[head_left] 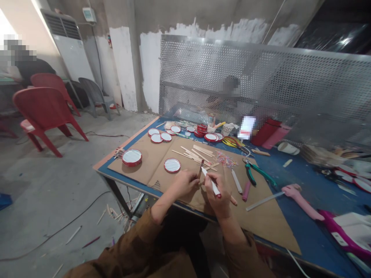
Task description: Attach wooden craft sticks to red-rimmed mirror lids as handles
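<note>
While both hands were held together just inside the near edge of the cardboard sheet (261, 222), the right hand (216, 193) had its fingers closed round a white stick (211, 184) with a red end. The stick's long axis ran from that red end, low by the right palm, up and to the left, so its free tip pointed at the left hand (185, 183) and lay nearer to it than to the right hand's palm. The left fingers were in a narrow pinch on a dark narrow piece (200, 168), possibly a small blade, too small to tell, standing nearly upright. The stick's tip was just beside that piece; touching or not, could not tell. Just beyond the hands, toward the far edge of the cardboard, lay scattered wooden craft sticks (193, 153), with a tangle of pink strands (225, 159) to their right. Red-rimmed round lids (172, 165) sat to the left, one more (131, 157) near the left edge of the cardboard. To the right were green-handled pliers (255, 172) and a steel ruler (265, 201), at the right side of the blue table (301, 181).
</note>
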Action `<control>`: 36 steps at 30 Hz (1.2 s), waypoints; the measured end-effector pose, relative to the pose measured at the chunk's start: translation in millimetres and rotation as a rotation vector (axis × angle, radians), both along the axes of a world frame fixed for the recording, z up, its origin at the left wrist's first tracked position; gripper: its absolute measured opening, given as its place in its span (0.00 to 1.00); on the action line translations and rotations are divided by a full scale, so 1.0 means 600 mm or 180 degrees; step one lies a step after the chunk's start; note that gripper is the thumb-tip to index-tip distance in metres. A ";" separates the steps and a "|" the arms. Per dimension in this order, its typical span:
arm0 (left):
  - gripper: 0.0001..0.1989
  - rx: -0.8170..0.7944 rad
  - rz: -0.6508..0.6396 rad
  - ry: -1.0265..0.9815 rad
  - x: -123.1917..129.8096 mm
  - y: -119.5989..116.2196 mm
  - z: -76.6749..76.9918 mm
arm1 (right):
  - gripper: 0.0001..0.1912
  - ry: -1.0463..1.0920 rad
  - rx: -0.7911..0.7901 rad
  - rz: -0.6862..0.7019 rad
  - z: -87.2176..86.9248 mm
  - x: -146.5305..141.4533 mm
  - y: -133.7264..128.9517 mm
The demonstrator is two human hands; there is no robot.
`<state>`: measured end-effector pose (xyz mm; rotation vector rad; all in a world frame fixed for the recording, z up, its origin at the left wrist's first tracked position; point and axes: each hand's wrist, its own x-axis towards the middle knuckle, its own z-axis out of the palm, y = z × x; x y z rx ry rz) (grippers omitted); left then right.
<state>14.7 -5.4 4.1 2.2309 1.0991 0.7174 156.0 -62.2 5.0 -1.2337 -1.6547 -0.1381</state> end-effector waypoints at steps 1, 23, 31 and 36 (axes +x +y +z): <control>0.09 0.0001 -0.0008 -0.0003 0.000 0.000 -0.001 | 0.05 -0.0018 0.0006 -0.0020 0.000 0.000 0.000; 0.09 -0.0054 -0.0032 -0.0008 0.000 0.001 -0.002 | 0.07 0.0122 0.0006 -0.0270 -0.011 0.006 0.003; 0.10 -0.0034 -0.0048 -0.0094 -0.001 -0.001 -0.002 | 0.07 0.0190 -0.0005 -0.0256 -0.012 0.004 0.000; 0.09 0.0037 -0.0036 -0.0115 0.001 0.002 -0.010 | 0.06 0.0086 0.0040 -0.0120 -0.007 0.003 0.002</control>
